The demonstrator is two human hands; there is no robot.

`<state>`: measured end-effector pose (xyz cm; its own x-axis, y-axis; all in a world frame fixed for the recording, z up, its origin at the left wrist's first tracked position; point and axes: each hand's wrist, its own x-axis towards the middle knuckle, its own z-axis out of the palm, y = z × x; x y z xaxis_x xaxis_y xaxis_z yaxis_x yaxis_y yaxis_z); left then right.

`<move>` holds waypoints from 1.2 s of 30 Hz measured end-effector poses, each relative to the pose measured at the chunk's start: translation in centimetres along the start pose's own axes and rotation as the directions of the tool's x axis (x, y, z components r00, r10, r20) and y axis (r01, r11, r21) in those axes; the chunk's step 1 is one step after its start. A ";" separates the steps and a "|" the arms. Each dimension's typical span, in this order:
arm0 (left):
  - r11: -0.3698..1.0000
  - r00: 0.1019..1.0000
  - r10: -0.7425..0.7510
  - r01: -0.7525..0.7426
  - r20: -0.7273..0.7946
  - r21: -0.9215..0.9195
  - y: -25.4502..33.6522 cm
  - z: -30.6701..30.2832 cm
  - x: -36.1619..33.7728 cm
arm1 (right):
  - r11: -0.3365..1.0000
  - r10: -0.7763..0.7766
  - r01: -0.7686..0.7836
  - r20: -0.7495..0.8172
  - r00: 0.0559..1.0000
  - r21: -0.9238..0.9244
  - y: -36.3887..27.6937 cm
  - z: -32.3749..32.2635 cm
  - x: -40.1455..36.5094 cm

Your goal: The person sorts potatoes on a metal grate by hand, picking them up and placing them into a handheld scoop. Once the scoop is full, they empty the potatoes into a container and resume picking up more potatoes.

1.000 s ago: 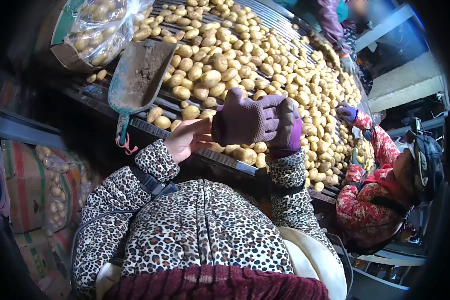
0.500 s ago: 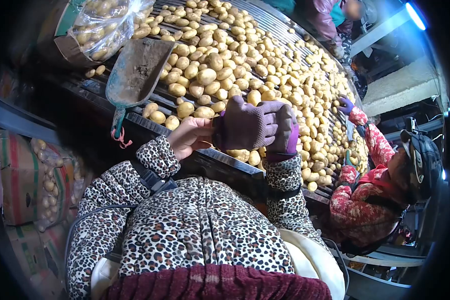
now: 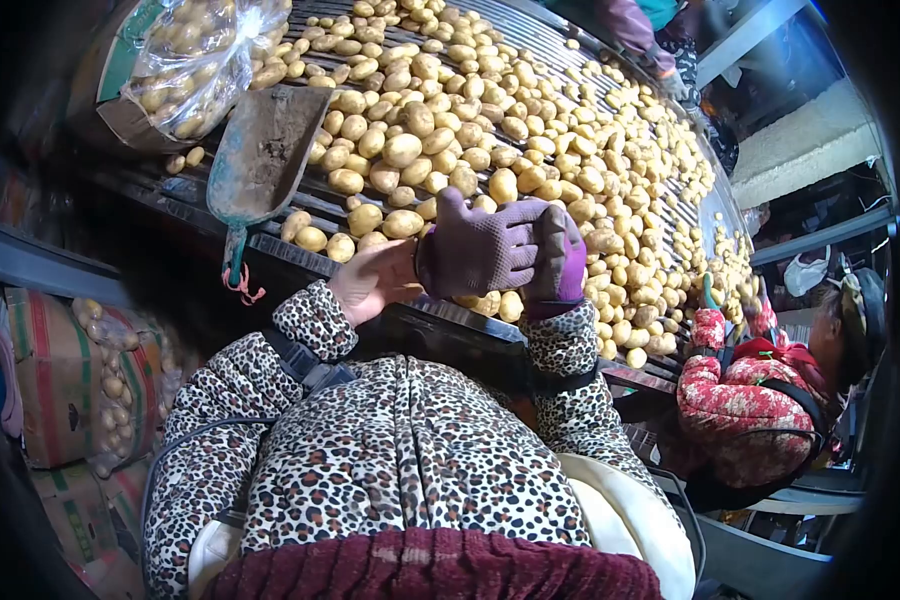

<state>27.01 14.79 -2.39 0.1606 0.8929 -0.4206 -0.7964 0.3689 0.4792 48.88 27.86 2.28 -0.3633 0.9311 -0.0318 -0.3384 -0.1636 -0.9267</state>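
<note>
My left hand [image 3: 372, 282] is bare, with its fingers at the cuff of a purple knit glove [image 3: 480, 248]; the fingertips are partly hidden there. The glove's thumb points up and its fingers point right. My right hand [image 3: 562, 258], in a matching purple glove, is closed around the finger end of that glove. Both hands are in front of my chest, above the near edge of a slatted conveyor. Behind them lie many loose potatoes [image 3: 403, 151]. A worn metal scoop [image 3: 260, 155] with a green handle rests at the conveyor edge, left of my hands.
A box with a clear bag of potatoes [image 3: 185, 75] stands at the upper left. Cartons [image 3: 55, 380] with bagged potatoes are stacked at the lower left. A co-worker in a red patterned jacket [image 3: 740, 410] is at the right; another person's sleeve [image 3: 630, 28] shows across the conveyor.
My left fingers have straightened somewhat at the glove's cuff, and the glove has shifted slightly left. The co-worker at the right has drawn back an outstretched arm and moved slightly away.
</note>
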 end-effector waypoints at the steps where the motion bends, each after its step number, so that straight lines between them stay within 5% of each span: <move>1: 1.000 1.000 0.010 -0.010 -0.013 0.014 -0.6 -0.6 0.4 | 1.000 -0.006 0.006 -0.003 1.000 -0.026 0.0 0.1 -0.1; 7: 0.999 0.998 -0.021 0.024 -0.063 0.038 1.7 1.2 -0.1 | 0.999 0.016 -0.017 -0.038 0.999 -0.047 0.7 -0.2 0.7; 8: 0.994 0.983 0.077 -0.063 -0.169 0.084 1.4 1.3 0.1 | 0.997 0.050 -0.054 -0.072 0.996 -0.059 1.3 -1.1 1.2; 11: 0.992 0.972 0.116 -0.103 -0.206 0.074 1.2 0.6 0.2 | 0.938 0.110 -0.135 -0.096 0.989 -0.318 1.7 -1.6 2.9; 12: 0.992 0.974 0.108 -0.092 -0.200 0.088 1.1 0.5 0.1 | 0.947 -0.021 0.007 -0.042 0.999 -0.320 3.6 -2.6 3.7; 13: 0.995 0.971 0.091 -0.079 -0.220 0.061 1.1 0.6 -0.1 | 0.838 -0.206 0.151 -0.048 0.977 -0.524 4.5 -2.7 4.5; 16: 0.999 0.970 0.035 -0.027 -0.240 0.035 1.2 0.4 -0.6 | 0.722 -0.464 0.382 0.006 0.886 -0.577 3.0 -1.0 3.5; 21: 0.997 0.998 0.040 -0.043 -0.058 -0.056 1.2 1.3 -1.0 | 0.855 -0.102 0.250 0.325 0.940 -0.455 1.8 1.3 0.7; 24: 0.995 1.000 0.023 -0.023 0.000 -0.100 1.2 1.9 -1.6 | 0.764 -0.118 0.362 0.436 0.892 -0.534 2.1 2.0 -0.6; 27: 0.993 1.000 0.023 -0.021 0.018 -0.114 1.1 4.2 -2.2 | 0.514 -0.165 0.530 0.529 0.833 -0.674 0.2 3.9 -1.9; 36: 0.990 0.987 0.042 -0.020 0.156 -0.142 -0.5 4.6 -2.3 | 0.251 -0.192 0.418 0.378 0.906 -0.873 1.6 5.9 -3.6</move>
<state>29.69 13.79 1.88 0.2164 0.9369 -0.2744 -0.8740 0.3112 0.3733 44.54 22.31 3.15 -0.5925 0.7513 0.2909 0.5208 0.6326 -0.5732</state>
